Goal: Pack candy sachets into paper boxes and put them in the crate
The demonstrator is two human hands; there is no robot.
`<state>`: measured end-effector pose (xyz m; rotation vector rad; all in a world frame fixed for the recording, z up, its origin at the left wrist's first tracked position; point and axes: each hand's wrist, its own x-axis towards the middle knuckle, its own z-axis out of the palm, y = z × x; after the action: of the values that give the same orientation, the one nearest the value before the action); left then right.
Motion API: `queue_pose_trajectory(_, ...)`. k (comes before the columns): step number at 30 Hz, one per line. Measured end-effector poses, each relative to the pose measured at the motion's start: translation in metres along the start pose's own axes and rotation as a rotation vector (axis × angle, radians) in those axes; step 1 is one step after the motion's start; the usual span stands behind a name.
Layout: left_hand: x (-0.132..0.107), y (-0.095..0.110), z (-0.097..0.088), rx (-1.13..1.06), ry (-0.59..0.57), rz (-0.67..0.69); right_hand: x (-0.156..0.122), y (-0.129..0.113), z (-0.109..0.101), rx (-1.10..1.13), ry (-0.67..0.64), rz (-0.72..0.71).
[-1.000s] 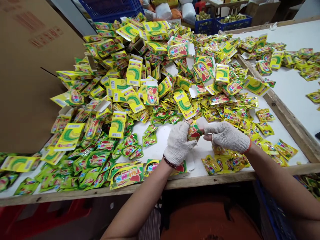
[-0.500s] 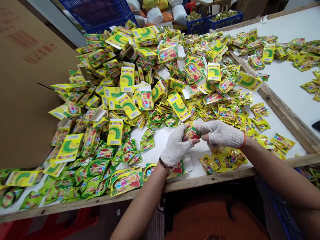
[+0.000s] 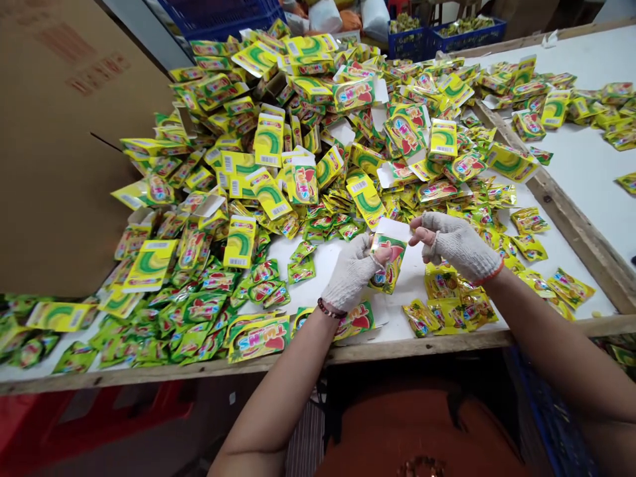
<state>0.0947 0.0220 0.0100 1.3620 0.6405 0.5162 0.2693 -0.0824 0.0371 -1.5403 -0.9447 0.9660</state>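
My left hand, in a white knit glove with a beaded bracelet at the wrist, grips a small yellow-green printed carton upright. The carton's white end flap stands open at the top. My right hand, gloved the same way, hovers just right of the carton with its fingers apart, holding nothing. Below it lies a loose group of yellow sachets. A large heap of flat cartons and sachets spreads beyond both hands. What the carton holds is hidden.
The heap lies on a white table with a wooden front edge. A wooden rail crosses it at right. A cardboard sheet lies at left, and blue crates stand behind.
The carton was held between both hands and now stands in my left hand with its white flap showing. My right hand has drawn away to the right and opened.
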Motion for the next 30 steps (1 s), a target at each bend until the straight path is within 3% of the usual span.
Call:
queue_pose_trajectory(6,0.002,-0.002,-0.001,0.071,0.031,-0.009,0.005,0.003,0.005,-0.016,0.01,0.045)
queue_pose_trajectory(9,-0.005,0.006,-0.004,0.202,0.019,0.031,0.006,0.007,0.005,-0.013,0.015,0.058)
queue_pose_trajectory(11,-0.016,0.017,-0.006,0.445,-0.103,0.059,0.006,0.007,0.004,-0.014,0.025,0.046)
queue_pose_trajectory(13,-0.032,0.025,-0.005,0.833,-0.2,0.094,0.005,0.006,0.002,-0.002,0.043,0.03)
queue_pose_trajectory(16,-0.058,0.023,0.002,1.394,-0.146,0.215,0.004,0.004,-0.001,-0.004,0.074,0.016)
queue_pose_trajectory(18,-0.071,0.011,0.007,1.574,-0.125,0.312,0.005,0.004,-0.004,-0.063,0.061,0.023)
queue_pose_trajectory(21,-0.08,-0.008,0.0,1.626,-0.256,0.404,0.001,0.006,-0.004,-0.258,-0.075,0.037)
queue_pose_trajectory(26,-0.08,-0.007,-0.052,1.629,-0.474,0.443,-0.029,0.008,0.014,-0.807,-0.419,-0.024)
queue_pose_trajectory(28,-0.079,0.002,-0.07,1.591,-0.446,0.433,-0.043,0.008,0.025,-1.055,-0.455,-0.02)
queue_pose_trajectory(30,-0.076,0.009,-0.077,1.515,-0.328,0.403,-0.053,0.009,0.033,-1.208,-0.462,0.014)
